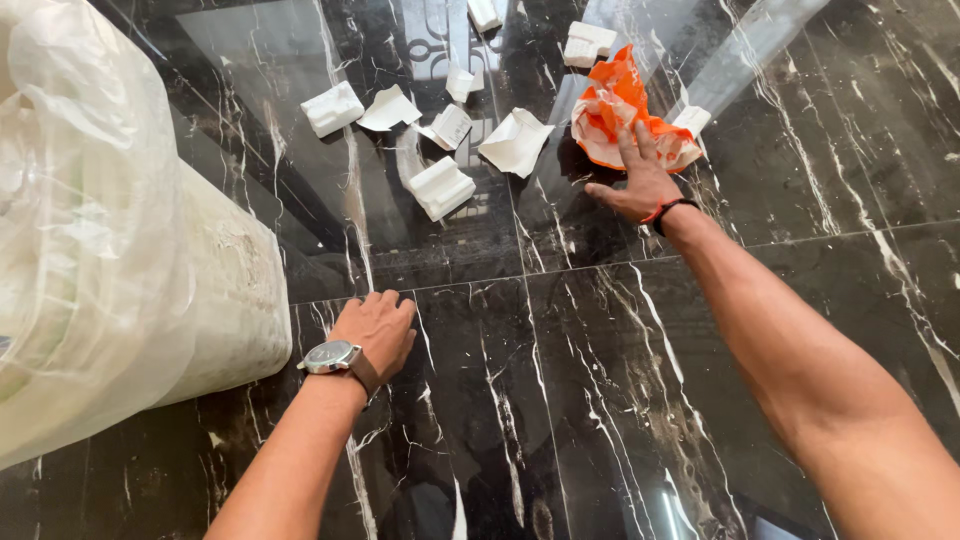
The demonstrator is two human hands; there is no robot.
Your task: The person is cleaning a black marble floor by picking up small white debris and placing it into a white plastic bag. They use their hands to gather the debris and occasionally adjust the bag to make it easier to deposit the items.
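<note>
The orange bag (pixel 622 112) lies crumpled on the dark marble floor (pixel 600 380); the right hand (pixel 635 178) rests spread and flat at its near edge, fingertips on it, gripping nothing. White foam pieces (pixel 442 187) are scattered left of the bag; farther left and nearer, the left hand (pixel 378 330) presses the floor palm-down, fingers curled, beside a plastic-wrapped roll (pixel 110 240).

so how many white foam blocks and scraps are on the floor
About 9, though some may be hidden under the orange bag: one far left, three flat scraps mid-row, one nearest block, small one, two at top, one beside the bag.
</note>
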